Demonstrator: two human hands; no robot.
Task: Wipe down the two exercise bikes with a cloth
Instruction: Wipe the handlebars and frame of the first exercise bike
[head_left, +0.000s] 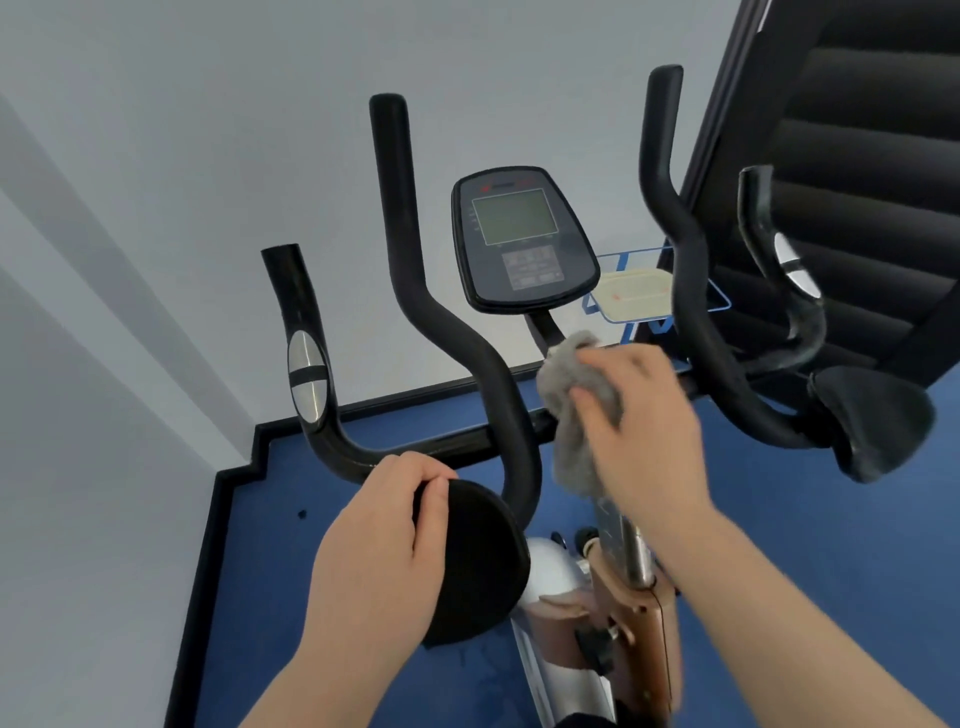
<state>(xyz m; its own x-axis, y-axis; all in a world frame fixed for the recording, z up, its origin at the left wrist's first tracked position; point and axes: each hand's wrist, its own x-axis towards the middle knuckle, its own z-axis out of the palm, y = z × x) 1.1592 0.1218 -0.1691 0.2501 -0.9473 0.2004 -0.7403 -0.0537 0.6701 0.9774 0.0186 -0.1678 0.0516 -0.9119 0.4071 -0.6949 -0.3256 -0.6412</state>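
Ideally, the right hand (641, 426), gripping the grey cloth (574, 415) against the bike's (618, 597) crossbar below the console (522, 239), should wrap it and rub firmly, while the left hand (379, 540) grips the round elbow pad (475, 561), steadying the handlebars.

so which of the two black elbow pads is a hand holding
The near-left elbow pad: the left hand grips its edge. The far-right pad is untouched; the right hand holds the grey cloth.

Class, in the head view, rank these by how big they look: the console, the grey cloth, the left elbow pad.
1. left elbow pad, though it sits nearest the camera
2. console
3. grey cloth, partly hidden by the right hand
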